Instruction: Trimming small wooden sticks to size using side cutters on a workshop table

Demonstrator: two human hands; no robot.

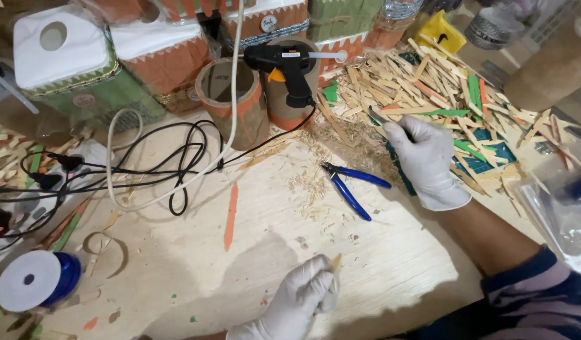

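Note:
Both hands wear white gloves. My left hand (303,296) is at the bottom centre, fingers closed around a short plain wooden stick (336,261) that pokes up from the fist. My right hand (426,157) reaches to the upper right over a heap of craft sticks (429,82) and grips a dark slim tool (382,119) whose tip points up-left. Blue-handled pliers (353,186) lie on the wooden tabletop (253,264) between the two hands. An orange stick (230,214) lies flat to the left of the pliers.
A black glue gun (284,66) rests on stick-covered tubes (234,101). Black and white cables (158,164) loop across the left. A blue ribbon spool (35,280) sits at the lower left, decorated boxes (70,56) stand along the back, and a plastic bag (564,208) lies at the right edge.

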